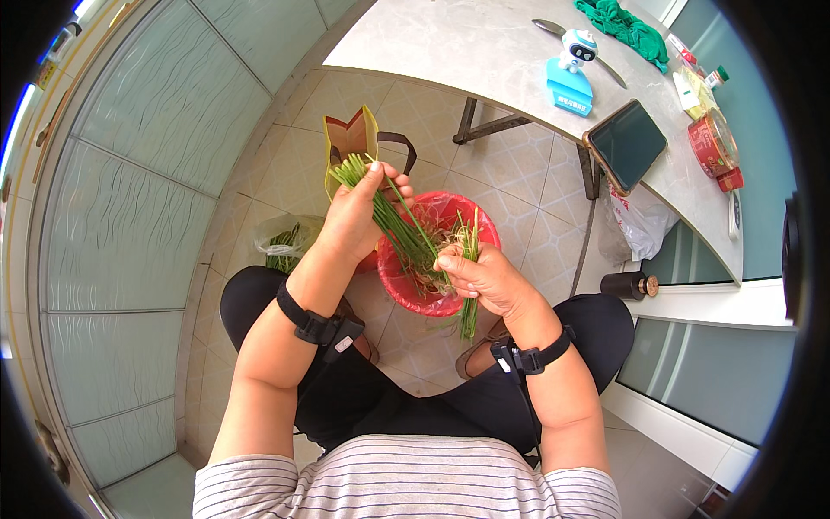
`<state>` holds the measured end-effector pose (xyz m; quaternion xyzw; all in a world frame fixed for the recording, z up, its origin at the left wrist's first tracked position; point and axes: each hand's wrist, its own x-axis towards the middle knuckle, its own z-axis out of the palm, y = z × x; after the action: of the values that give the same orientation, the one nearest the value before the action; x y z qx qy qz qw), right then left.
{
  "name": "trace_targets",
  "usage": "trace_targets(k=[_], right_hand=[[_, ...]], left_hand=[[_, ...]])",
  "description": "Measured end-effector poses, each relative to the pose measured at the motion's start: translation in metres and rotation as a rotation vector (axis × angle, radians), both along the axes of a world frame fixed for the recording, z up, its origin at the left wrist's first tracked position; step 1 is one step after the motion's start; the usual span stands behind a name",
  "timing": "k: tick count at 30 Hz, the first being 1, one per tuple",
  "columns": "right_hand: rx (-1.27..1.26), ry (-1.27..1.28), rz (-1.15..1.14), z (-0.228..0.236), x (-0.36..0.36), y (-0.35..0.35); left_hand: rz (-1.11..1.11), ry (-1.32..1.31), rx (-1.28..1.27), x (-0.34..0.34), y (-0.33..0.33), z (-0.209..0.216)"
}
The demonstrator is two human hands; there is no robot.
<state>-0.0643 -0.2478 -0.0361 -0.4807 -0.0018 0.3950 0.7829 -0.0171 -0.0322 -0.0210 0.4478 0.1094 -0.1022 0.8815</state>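
Observation:
Over a round red bin, my left hand is closed round a bunch of long, thin green stalks that look like chives. Its thumb lies near the upper ends, and the stalks slant down to the right. My right hand grips a smaller green bunch upright, thumb and forefinger pinched near the lower end of a stalk from the left bunch. Pale and brownish scraps lie inside the bin. The stalks partly cover its opening.
Beyond my left hand stands a yellow carrier bag. A clear plastic bag of green stalks lies by my left knee. The table at far right bears a phone, a toy robot and green cloth. A black bottle is near my right knee.

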Motion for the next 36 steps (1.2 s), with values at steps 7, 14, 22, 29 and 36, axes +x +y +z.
trace_targets(k=[7,14,22,29,36], right_hand=[[-0.006,-0.007,0.021,0.002,0.000,0.000],[0.001,-0.011,0.031,-0.001,0.000,-0.001],[-0.021,-0.002,0.025,-0.002,0.000,-0.002],[-0.015,0.010,0.030,-0.003,0.000,-0.003],[-0.014,0.021,0.022,-0.004,0.001,-0.003]], left_hand=[[0.094,0.004,-0.043,0.006,0.013,0.008],[0.160,-0.015,-0.069,0.013,0.027,0.008],[0.228,0.001,-0.070,0.018,0.035,0.010],[0.265,-0.034,-0.133,0.023,0.048,0.003],[0.279,-0.040,-0.151,0.026,0.055,0.001]])
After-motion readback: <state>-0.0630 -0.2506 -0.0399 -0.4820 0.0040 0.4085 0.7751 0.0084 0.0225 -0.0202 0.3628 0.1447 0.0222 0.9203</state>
